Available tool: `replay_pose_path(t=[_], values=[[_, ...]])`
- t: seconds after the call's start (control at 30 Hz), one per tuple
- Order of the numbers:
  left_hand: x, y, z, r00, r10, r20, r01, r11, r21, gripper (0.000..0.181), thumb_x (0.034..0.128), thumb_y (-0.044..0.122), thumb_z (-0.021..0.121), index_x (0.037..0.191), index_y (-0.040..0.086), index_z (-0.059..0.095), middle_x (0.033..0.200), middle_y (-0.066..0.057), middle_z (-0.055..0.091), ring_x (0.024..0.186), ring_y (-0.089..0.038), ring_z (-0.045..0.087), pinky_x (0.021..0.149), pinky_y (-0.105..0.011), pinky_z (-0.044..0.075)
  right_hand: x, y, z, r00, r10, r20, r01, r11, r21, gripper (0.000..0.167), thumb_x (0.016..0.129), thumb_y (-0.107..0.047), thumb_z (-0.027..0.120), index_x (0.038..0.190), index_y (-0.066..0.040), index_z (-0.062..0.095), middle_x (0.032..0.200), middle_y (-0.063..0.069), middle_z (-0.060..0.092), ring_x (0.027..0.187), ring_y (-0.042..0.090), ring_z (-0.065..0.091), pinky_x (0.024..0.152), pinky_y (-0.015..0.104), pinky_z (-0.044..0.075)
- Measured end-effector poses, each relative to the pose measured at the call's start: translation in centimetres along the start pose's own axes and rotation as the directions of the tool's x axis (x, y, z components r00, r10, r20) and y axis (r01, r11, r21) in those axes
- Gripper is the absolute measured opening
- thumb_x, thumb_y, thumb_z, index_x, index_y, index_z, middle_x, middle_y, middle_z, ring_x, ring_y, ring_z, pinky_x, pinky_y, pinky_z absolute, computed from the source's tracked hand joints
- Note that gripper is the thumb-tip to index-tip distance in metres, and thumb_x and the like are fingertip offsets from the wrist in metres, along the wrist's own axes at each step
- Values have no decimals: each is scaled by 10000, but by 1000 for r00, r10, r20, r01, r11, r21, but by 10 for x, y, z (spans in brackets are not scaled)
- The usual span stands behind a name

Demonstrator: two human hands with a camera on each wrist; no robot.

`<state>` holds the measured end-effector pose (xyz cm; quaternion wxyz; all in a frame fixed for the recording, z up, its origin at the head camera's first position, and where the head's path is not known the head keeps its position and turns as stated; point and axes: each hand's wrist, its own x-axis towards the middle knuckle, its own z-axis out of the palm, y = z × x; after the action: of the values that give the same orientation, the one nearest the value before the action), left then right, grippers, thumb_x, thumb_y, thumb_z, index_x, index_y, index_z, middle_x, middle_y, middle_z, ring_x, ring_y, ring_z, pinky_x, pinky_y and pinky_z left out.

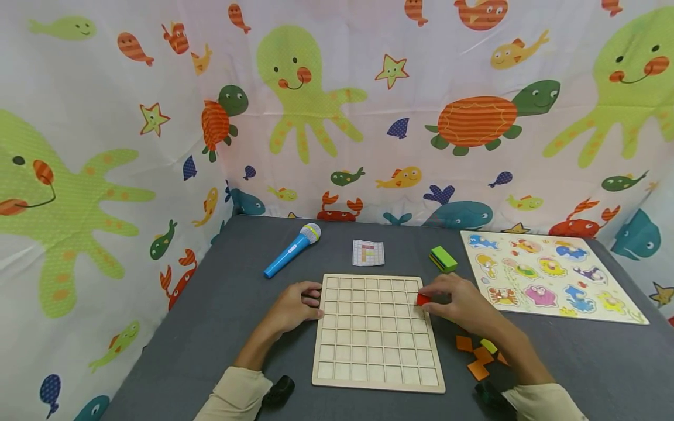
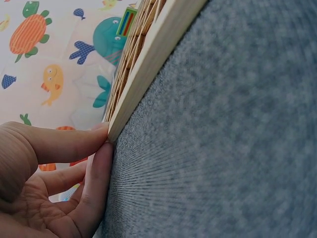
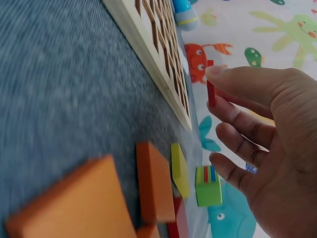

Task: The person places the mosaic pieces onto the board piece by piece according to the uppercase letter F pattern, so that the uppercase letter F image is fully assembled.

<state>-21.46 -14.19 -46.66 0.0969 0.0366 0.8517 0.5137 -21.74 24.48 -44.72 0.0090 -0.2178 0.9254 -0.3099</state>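
A light wooden grid board (image 1: 379, 387) with rows of square compartments lies flat on the table. At its left side, my left hand (image 1: 295, 305) holds the edge between finger and thumb; the left wrist view shows the fingertips (image 2: 101, 136) at the board's rim. My right hand (image 1: 457, 301) pinches a small red square tile (image 1: 423, 299) over the board's upper right edge. In the right wrist view this red tile (image 3: 211, 84) stands on edge between thumb and finger, held above the board. The compartments that show hold no tiles.
Several orange tiles (image 1: 478, 370) and a yellow tile (image 1: 488, 346) lie right of the board; a red tile (image 3: 181, 218) lies among them. Behind are a blue toy microphone (image 1: 288, 255), a pattern card (image 1: 368, 253), a green block (image 1: 443, 259) and an animal puzzle (image 1: 553, 275).
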Motion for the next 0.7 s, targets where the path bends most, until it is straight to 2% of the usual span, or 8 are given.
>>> replay_pose_path(t=[0.37, 0.53, 0.7], values=[[0, 1, 1, 1000, -23, 2, 23, 1000, 11, 592, 852, 1, 847, 1406, 14, 636, 1210, -99, 666, 1097, -215, 691, 924, -388, 596, 13, -13, 14, 999, -36, 33, 34, 998, 46, 272, 969, -235, 791, 1215, -121, 787, 1092, -23, 673, 941, 203, 555, 741, 287, 486], [1, 1, 1, 1000, -11, 7, 11, 1000, 8, 597, 850, 3, 848, 1408, 11, 634, 1214, -104, 668, 1107, -224, 694, 928, -398, 595, 17, -19, 21, 998, -42, 40, 39, 996, 86, 257, 972, -201, 778, 1218, -128, 788, 1127, -22, 685, 979, 216, 556, 770, 297, 499], [1, -1, 0, 1000, -7, 3, 7, 1000, 7, 595, 846, -8, 845, 1402, 5, 635, 1210, -106, 666, 1103, -222, 692, 925, -396, 592, 23, -26, 29, 997, -72, 38, 68, 993, 96, 256, 974, -245, 784, 1203, -131, 797, 1163, -8, 702, 1033, 210, 566, 826, 335, 521]])
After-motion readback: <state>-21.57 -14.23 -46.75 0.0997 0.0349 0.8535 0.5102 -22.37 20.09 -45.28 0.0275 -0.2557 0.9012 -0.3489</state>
